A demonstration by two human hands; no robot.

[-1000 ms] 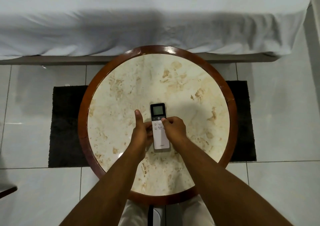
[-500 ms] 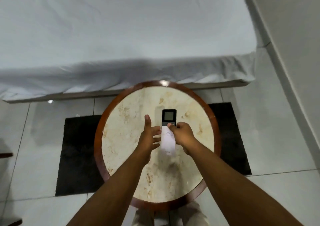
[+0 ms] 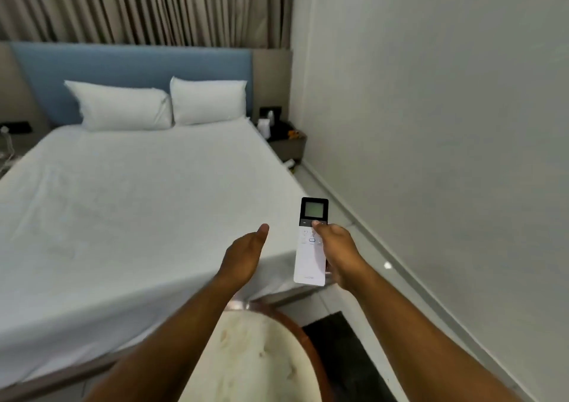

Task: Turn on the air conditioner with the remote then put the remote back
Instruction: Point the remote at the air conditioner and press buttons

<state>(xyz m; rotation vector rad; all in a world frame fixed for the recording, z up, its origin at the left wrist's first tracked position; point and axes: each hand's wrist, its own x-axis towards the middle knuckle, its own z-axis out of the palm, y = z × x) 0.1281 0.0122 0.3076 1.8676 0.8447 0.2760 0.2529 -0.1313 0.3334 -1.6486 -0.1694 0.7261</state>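
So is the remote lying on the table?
No, the right hand holds the remote up in the air, above the table.

Right hand (image 3: 338,252) grips remote (image 3: 311,247) above bed (image 3: 138,201); left hand (image 3: 243,255) open beside it.

Dim, even indoor light, soft overall blur, wide-angle bending at the edges.

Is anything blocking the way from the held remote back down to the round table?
Nothing visible. The right hand holds the remote above the bed corner; the table lies just below, its visible top bare.
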